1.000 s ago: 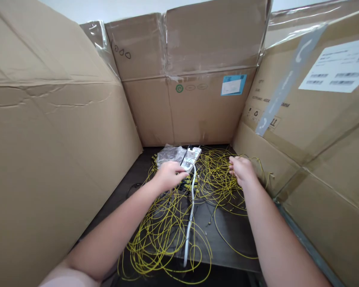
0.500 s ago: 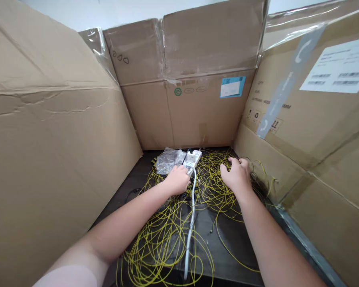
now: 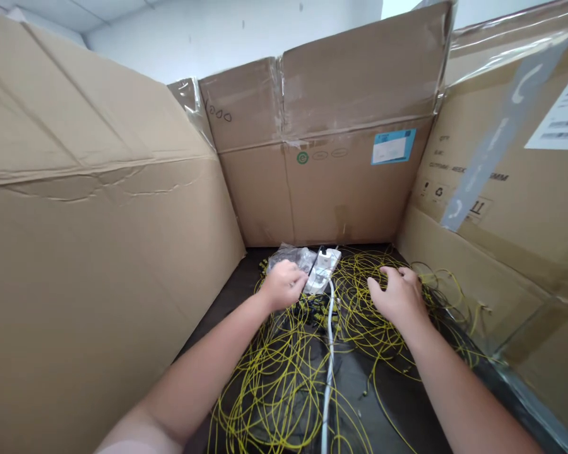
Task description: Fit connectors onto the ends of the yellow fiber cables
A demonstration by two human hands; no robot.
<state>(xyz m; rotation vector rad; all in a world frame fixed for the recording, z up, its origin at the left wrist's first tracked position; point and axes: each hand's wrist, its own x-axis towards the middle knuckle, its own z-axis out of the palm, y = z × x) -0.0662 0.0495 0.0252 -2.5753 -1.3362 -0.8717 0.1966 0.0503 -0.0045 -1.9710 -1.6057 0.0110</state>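
Observation:
My left hand point(image 3: 285, 287) is closed, its fingers curled together beside a clear plastic bag point(image 3: 297, 255) and a white power strip point(image 3: 322, 272). A thin black cord point(image 3: 315, 261) slants from the plug on the strip down to those fingertips; whether they grip it is hidden. My right hand point(image 3: 398, 294) hovers over or rests on a loose tangle of yellow cables point(image 3: 360, 296), thumb and fingers apart, with nothing seen in it. More yellow cables point(image 3: 274, 384) lie in loops below my left hand. Dark and yellow cable ends point(image 3: 315, 309) are bunched between both hands.
A thick white cord point(image 3: 330, 359) runs from the strip toward me across the dark surface point(image 3: 383, 372). Tall cardboard walls stand on the left point(image 3: 113, 252), at the back point(image 3: 345, 202) and on the right point(image 3: 525, 252). Some yellow cables lean against the right wall.
My view has tilted up and turned left, so everything sits lower and farther right. My left hand has shifted left and away from me relative to the power strip. My right hand stays spread.

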